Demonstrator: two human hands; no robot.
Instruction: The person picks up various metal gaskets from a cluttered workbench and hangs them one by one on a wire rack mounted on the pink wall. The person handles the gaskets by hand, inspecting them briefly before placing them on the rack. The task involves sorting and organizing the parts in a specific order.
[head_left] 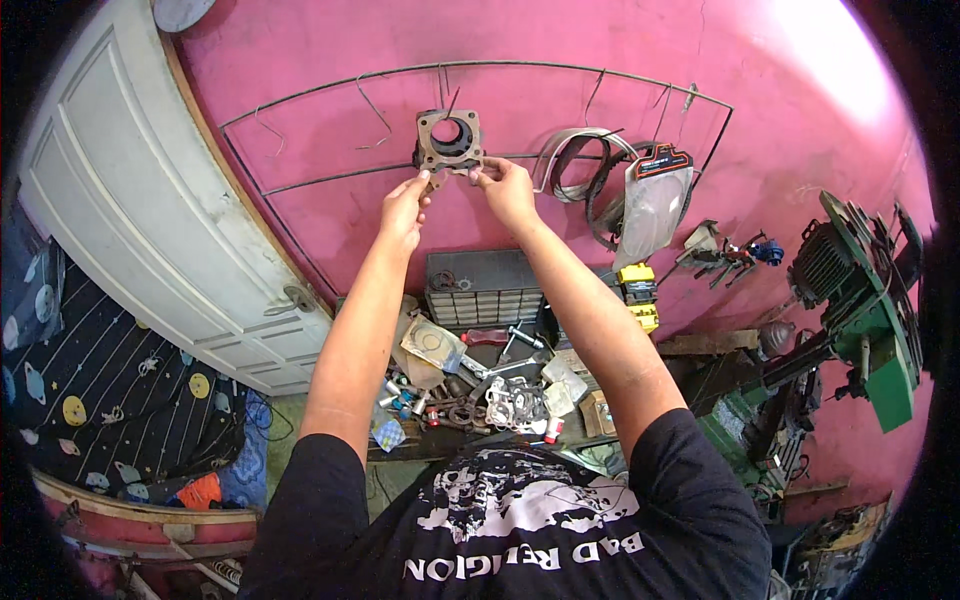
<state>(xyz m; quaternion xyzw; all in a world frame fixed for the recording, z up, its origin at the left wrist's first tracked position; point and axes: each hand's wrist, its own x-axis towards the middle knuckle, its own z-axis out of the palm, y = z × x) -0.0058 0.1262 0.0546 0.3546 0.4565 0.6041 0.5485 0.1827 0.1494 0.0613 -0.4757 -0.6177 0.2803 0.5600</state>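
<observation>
Both my arms are raised toward the pink wall, where a metal engine cylinder block [449, 137] is at the wire rack. Its flat tan face has a large round bore and bolt holes at the corners. My left hand [404, 208] is closed at the block's lower left corner, thumb up. At the lower right corner my right hand [508, 188] pinches the edge between thumb and fingers. A thin hook crosses the block's top; whether it carries any weight, I cannot tell. Whether the tan face is a separate gasket is also unclear.
Belts and hoops [578, 165] and a clear plastic bag [655, 205] hang right of the block. Below stand a drawer cabinet [482, 285] and a bench crowded with tools and metal parts [515, 400]. A green machine [850, 310] is at right, a white door [165, 210] at left.
</observation>
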